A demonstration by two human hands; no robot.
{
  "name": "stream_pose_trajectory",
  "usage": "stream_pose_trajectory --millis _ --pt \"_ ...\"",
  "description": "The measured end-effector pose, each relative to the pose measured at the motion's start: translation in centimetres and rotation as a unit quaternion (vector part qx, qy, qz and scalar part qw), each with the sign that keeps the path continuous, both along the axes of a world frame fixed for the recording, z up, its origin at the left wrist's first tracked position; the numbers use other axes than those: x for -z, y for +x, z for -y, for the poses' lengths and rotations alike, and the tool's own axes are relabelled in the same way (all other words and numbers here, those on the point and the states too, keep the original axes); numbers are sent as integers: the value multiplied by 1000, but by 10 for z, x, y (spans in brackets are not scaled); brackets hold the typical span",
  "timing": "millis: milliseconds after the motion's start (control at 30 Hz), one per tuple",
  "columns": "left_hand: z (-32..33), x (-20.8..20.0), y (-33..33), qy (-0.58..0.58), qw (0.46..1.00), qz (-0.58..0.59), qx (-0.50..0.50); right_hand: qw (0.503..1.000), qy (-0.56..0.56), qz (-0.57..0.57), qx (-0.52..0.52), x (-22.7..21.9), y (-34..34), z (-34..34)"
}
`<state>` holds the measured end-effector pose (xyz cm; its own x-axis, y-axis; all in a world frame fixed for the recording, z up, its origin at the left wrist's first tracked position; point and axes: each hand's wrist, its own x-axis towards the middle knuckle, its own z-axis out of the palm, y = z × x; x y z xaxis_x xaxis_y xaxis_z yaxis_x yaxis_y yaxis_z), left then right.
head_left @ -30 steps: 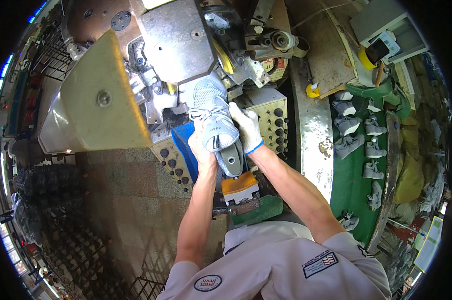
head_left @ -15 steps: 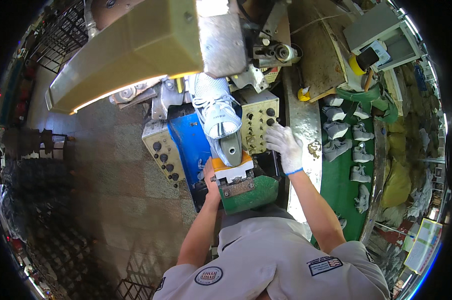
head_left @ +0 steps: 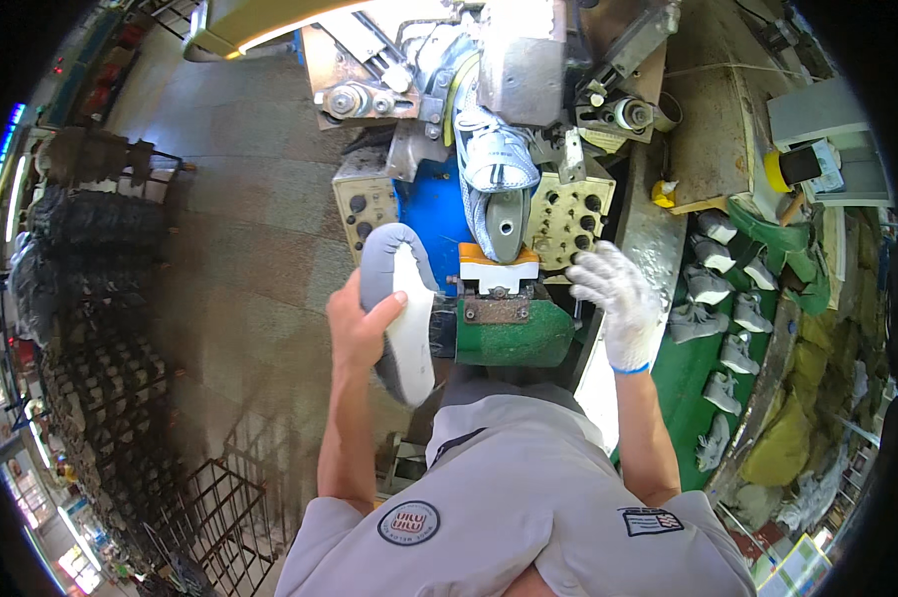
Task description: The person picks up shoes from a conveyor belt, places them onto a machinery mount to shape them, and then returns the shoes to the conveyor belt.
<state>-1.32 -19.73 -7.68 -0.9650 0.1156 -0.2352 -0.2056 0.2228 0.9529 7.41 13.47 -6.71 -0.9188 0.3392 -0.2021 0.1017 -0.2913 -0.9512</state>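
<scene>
"Principally, what occupies the bare left hand (head_left: 355, 326)?"

"A grey shoe upper with a flat white underside (head_left: 414, 343), clamped between the thumb, which lies on the white surface, and the remaining fingers, which are largely hidden behind it. The piece is held lengthwise in front of the body, left of the rounded green metal housing (head_left: 514, 340), its underside facing the viewer."

"And the right hand, in the white knitted glove with a blue cuff edge (head_left: 623, 313)?"

"Its fingers are spread apart and slightly bent, near the cream control box with black knobs (head_left: 568, 217); whether they touch it cannot be told from this view."

"What is seated in the machine?"

"A pale blue laced mesh shoe (head_left: 501, 164), its front part beneath the bright metal block (head_left: 522, 85). At its near end the grey shoe last with a round hole (head_left: 507, 227) is exposed, just above the orange-and-white pad (head_left: 499, 269). To the right, grey shoes (head_left: 737, 353) line the green conveyor belt (head_left: 673, 393)."
</scene>
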Motion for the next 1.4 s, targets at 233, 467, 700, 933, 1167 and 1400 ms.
stream_pose_trajectory --millis 233,467,700,933,1167,1400 --pt "-99 -85 -2 168 977 33 124 949 -293 -47 -102 56 -16 67" --pt "-177 -71 4 -225 879 -419 -14 988 -3 147 51 70 126 -162" --pt "-176 24 -64 -348 906 -239 -31 760 215 597 140 163 429 -367" --pt "-239 45 -94 -412 880 -228 55 666 92 539 507 311 542 -524" --pt "-223 49 -122 -434 874 -192 103 621 1 326 713 381 547 -600" --pt "-72 33 -106 -439 883 -66 150 802 -286 -190 489 238 461 -429"
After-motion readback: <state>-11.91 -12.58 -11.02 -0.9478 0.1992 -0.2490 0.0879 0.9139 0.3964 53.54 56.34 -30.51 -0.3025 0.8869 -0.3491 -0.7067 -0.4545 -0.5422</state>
